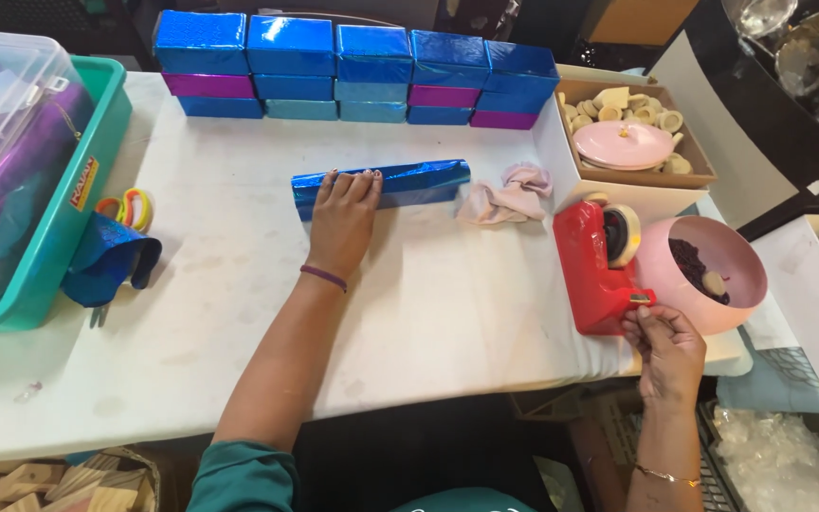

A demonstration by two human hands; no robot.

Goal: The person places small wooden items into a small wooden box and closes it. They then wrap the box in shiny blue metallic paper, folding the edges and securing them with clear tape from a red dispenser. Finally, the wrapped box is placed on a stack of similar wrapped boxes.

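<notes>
My left hand [341, 216] lies flat, fingers together, pressing on a long box wrapped in shiny blue foil [419, 182] in the middle of the white table [220, 313]. My right hand [667, 349] is at the table's near right edge, fingers pinched at the front cutter end of a red tape dispenser [591, 270] that carries a roll of tape [624, 233]. The tape strip itself is too small to make out.
A wall of blue and purple foil boxes [353, 71] stands at the back. A teal bin with a clear lid [21, 180] sits left, with blue foil scraps [111, 258] and rings [130, 207] beside it. A pink cloth [509, 197], pink bowl [708, 275] and cardboard tray [637, 133] sit right.
</notes>
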